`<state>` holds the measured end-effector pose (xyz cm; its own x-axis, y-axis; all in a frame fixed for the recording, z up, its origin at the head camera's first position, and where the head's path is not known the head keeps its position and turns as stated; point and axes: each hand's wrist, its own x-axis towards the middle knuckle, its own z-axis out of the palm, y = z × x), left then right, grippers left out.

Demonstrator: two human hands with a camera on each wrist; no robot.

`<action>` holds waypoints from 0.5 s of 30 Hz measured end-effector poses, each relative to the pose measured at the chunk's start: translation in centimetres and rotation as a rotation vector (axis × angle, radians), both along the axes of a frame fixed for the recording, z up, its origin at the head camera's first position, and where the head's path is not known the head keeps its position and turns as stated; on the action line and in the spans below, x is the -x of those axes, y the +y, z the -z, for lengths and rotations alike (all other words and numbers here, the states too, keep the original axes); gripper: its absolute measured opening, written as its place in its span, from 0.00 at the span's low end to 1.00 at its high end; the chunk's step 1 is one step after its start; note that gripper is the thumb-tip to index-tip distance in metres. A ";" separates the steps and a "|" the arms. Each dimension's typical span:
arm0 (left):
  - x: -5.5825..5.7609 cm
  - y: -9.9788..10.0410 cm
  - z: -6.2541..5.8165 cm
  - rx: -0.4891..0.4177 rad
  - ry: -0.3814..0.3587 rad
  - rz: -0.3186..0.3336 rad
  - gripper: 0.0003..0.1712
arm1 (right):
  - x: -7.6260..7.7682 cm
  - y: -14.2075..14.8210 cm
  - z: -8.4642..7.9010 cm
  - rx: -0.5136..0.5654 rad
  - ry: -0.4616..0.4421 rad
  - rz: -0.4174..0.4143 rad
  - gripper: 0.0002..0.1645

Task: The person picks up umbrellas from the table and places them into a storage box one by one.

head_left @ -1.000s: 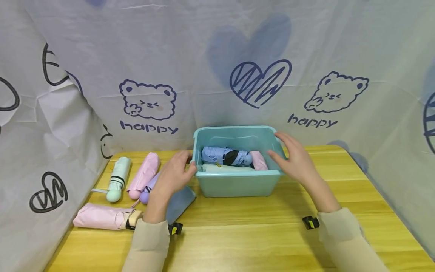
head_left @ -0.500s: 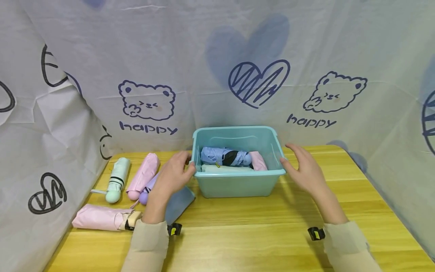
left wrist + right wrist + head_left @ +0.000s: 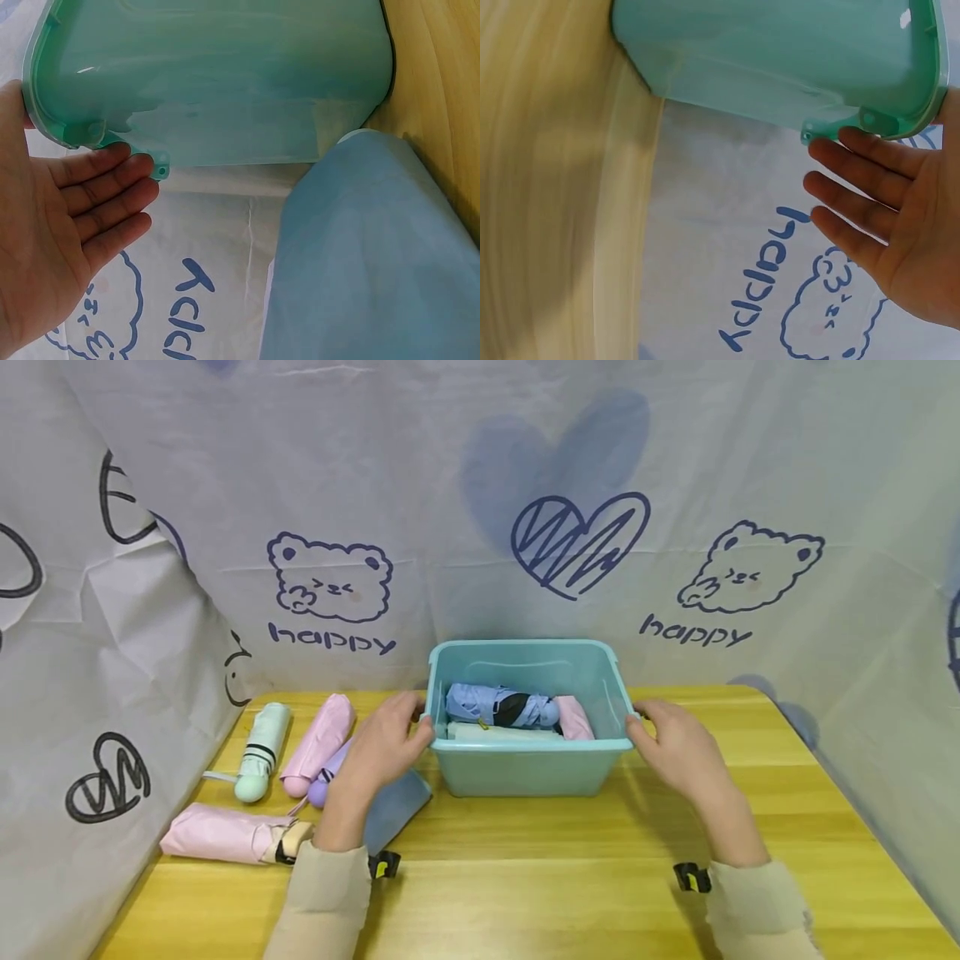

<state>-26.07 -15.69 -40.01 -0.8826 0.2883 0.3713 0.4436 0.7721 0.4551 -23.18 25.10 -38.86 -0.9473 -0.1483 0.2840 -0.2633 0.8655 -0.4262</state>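
A turquoise plastic storage bin (image 3: 525, 772) stands at the back middle of the table. Inside lie a folded blue umbrella (image 3: 472, 703) with a black strap, a pink folded item (image 3: 574, 718) and a pale green item (image 3: 498, 732), partly hidden. My left hand (image 3: 386, 747) grips the bin's left rim, thumb at the edge and fingers beneath. On the opposite side my right hand (image 3: 686, 756) holds the right rim the same way; its fingers (image 3: 859, 161) reach under the lip, rather straight and spread.
Left of the bin lie several folded umbrellas: mint green (image 3: 261, 747), pink (image 3: 322, 739), purple (image 3: 318, 789) and another pink one (image 3: 221, 833). A blue one (image 3: 401, 806) is partly behind my left forearm. A printed white cloth (image 3: 480, 527) hangs close behind the bin.
My right hand has moved back from over the bin's right rim to its outside, then closed in on the rim. The left hand and the bin have stayed nearly still.
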 end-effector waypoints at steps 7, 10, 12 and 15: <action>-0.1 0.2 0.0 -0.002 0.014 0.004 0.10 | 0.1 0.3 -0.2 0.053 -0.038 -0.010 0.28; -0.1 0.1 0.0 -0.007 0.025 0.007 0.10 | 0.2 0.3 -0.4 0.055 -0.056 -0.018 0.28; -0.1 0.1 0.0 -0.006 0.025 0.005 0.10 | 0.3 0.3 -0.6 0.051 -0.067 -0.026 0.29; 0.0 0.0 0.0 -0.001 0.018 0.000 0.11 | 0.4 0.4 -0.9 0.038 -0.080 -0.043 0.29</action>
<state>-26.10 -15.66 -39.99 -0.8756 0.2884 0.3875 0.4521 0.7717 0.4473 -23.59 25.48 -37.95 -0.9602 -0.1800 0.2136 -0.2637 0.8368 -0.4799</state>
